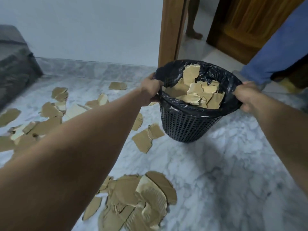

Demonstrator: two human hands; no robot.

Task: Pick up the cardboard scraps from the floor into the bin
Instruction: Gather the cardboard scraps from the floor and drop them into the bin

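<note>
A black mesh bin (188,124) lined with a black plastic bag stands on the marble floor, right of centre. Several brown cardboard scraps (196,90) lie inside it. My left hand (150,90) grips the bin's left rim over the bag. My right hand (246,97) grips the right rim. More cardboard scraps lie on the floor: a large heap (138,202) near the bottom centre, one piece (146,139) beside the bin's base, and several scattered at the left (53,110), partly hidden by my left forearm.
A dark sofa (15,67) sits at the far left against the white wall. Behind the bin is a wooden door frame (171,30) and an open wooden door (246,27). Another person's bare foot (194,35) stands in the doorway; a leg in blue trousers (275,52) is at the right.
</note>
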